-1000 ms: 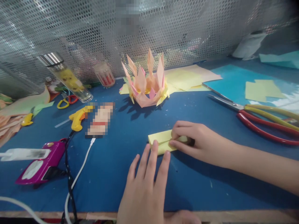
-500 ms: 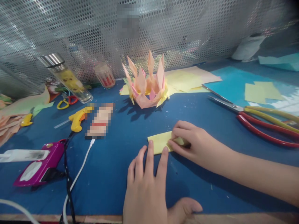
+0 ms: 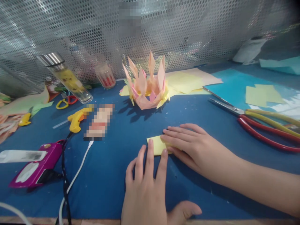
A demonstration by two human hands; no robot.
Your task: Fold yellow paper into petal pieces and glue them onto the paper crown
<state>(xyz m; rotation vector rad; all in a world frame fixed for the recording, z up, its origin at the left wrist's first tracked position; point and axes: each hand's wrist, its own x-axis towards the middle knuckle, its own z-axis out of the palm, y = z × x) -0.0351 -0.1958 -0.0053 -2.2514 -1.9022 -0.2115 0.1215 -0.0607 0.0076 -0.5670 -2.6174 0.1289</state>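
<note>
A small folded piece of yellow paper lies flat on the blue table. My left hand rests with its fingers spread, two fingertips touching the paper's left and lower edges. Across the paper's right part lies my right hand, fingers stretched out and flat, hiding that end. Beyond both hands stands a folded-paper crown-like piece with pink and peach points and yellow bits round its base.
Large scissors with red and yellow handles lie at the right, by blue paper. On the left are a yellow glue gun, a purple device, cords and a tilted glass bottle. A perforated metal screen closes the back.
My right hand has gone from a pinch at the paper's right end to lying flat over it with fingers extended. My left hand has stayed nearly in place.
</note>
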